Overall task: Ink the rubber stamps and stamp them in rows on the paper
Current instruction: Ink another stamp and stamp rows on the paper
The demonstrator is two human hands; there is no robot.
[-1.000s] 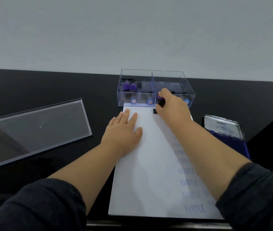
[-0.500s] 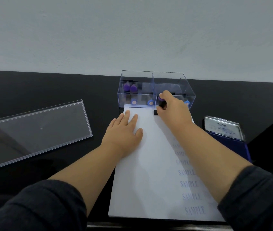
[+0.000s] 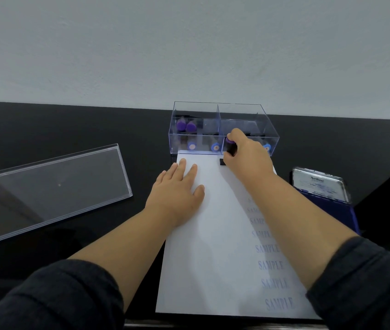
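Observation:
A white sheet of paper (image 3: pixel 215 246) lies on the black table, with a column of blue "SAMPLE" prints (image 3: pixel 270 263) down its right side. My right hand (image 3: pixel 248 156) grips a purple-topped black rubber stamp (image 3: pixel 231 145) and holds its base down on the paper's far edge. My left hand (image 3: pixel 177 189) rests flat on the paper's upper left, fingers straight. A blue ink pad (image 3: pixel 320 189) with its silver lid raised sits right of the paper.
A clear divided box (image 3: pixel 220 108) holding several purple and blue stamps stands just beyond the paper, against the wall. Its clear lid (image 3: pixel 48 191) lies on the table to the left. The table's near edge runs just below the paper.
Both hands hold almost the same pose; the stamp stays down on the paper's far edge. The view shifted slightly downward.

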